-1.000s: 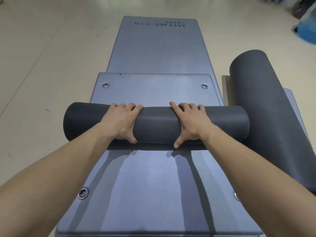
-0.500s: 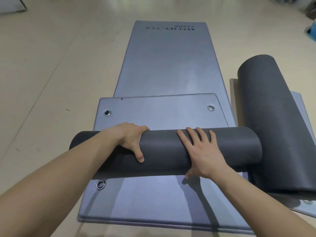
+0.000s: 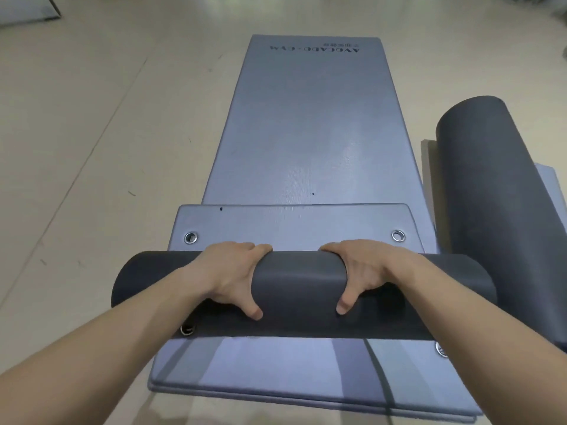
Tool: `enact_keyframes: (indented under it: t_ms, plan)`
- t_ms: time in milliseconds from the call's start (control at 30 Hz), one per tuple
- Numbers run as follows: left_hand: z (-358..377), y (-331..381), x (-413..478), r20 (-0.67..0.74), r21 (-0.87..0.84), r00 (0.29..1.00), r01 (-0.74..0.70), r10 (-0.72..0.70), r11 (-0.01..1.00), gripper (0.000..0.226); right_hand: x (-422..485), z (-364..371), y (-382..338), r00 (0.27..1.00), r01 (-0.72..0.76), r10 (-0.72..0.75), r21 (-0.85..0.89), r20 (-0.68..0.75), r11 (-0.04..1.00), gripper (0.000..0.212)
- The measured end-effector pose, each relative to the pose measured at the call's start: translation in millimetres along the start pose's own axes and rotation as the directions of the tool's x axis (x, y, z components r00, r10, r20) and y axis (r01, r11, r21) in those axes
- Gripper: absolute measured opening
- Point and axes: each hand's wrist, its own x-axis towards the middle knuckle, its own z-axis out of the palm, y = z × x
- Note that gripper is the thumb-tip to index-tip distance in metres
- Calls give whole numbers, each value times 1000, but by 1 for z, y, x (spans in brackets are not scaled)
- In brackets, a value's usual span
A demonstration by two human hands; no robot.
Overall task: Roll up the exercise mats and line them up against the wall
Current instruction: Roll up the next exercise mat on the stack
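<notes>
Over the top of the dark grey, half-rolled foam exercise mat [image 3: 299, 286], the fingers of both hands curl down its far side and the thumbs press its near face. The left hand [image 3: 228, 277] grips left of the middle, the right hand [image 3: 365, 271] right of it. Just beyond the roll lies its unrolled blue-grey end with two steel eyelets [image 3: 190, 237]. It rests on a long blue-grey flat mat [image 3: 306, 133] with dark lettering at the far end. A second dark grey rolled mat [image 3: 497, 210] lies lengthwise just beside, on the right. All sit on the beige floor [image 3: 92, 133].
</notes>
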Motion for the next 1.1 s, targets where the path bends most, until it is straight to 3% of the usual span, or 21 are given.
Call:
enact_keyframes:
  t_ms: [100, 167, 233, 333, 400, 467, 600, 667, 733, 833, 900, 933, 967, 1033, 1067, 1100]
  plan:
    - [-14, -8, 12, 105, -141, 994, 18, -3, 990, 107, -19, 35, -4, 948, -81, 29, -149, -318, 986, 136]
    - [-28, -15, 26, 186, -232, 983, 44, 0, 972, 105, -24, 57, -8, 905, -136, 16, -253, -425, 958, 145]
    - [-30, -17, 26, 109, -241, 994, 18, 9, 970, 108, -16, 56, -5, 896, -145, 7, -278, -444, 950, 141]
    - [-6, -9, -1, -235, -108, 971, 18, -43, 994, 128, 8, 15, 5, 940, -84, 2, -226, -341, 970, 135]
    - [18, 3, -11, -257, 134, 964, 109, -71, 985, 145, 23, -14, 10, 970, -53, 16, -146, -242, 988, 133]
    - [20, -1, 6, -265, 223, 960, 152, -90, 963, 149, 31, -15, 21, 950, -55, 15, -119, -310, 991, 128]
    - [-35, -31, 53, -140, 48, 989, 59, -52, 997, 153, 21, 54, 29, 699, -229, 51, -155, -714, 961, 102]
    - [-42, -35, 60, -89, 2, 995, 49, -49, 999, 152, 28, 78, 24, 597, -273, 88, -99, -797, 957, 83]
    - [-28, -28, 56, -141, 53, 987, 85, -77, 995, 146, 43, 68, 21, 546, -284, 151, -12, -824, 959, 72]
    - [-3, -20, 51, -295, 204, 951, 164, -99, 965, 149, 58, 30, 26, 595, -296, 154, -36, -789, 955, 70]
    - [-17, -28, 64, -325, 185, 942, 155, -88, 970, 143, 67, 4, 32, 647, -272, 168, -19, -744, 962, 67]
    - [-28, -34, 73, -316, 148, 945, 134, -82, 980, 138, 71, -2, 31, 632, -278, 184, 2, -753, 961, 64]
    - [-39, -38, 81, -293, 104, 952, 122, -87, 987, 135, 73, -2, 27, 560, -291, 212, 50, -801, 956, 59]
    - [-55, -44, 91, -220, 29, 971, 105, -96, 994, 133, 72, 23, 10, 283, -274, 340, 263, -897, 925, 53]
    - [-59, -45, 93, -192, 0, 976, 106, -104, 994, 132, 66, 48, -3, 186, -229, 461, 418, -868, 879, 55]
    - [-61, -46, 95, -179, -21, 978, 108, -110, 994, 132, 61, 77, -16, 157, -164, 611, 590, -776, 791, 60]
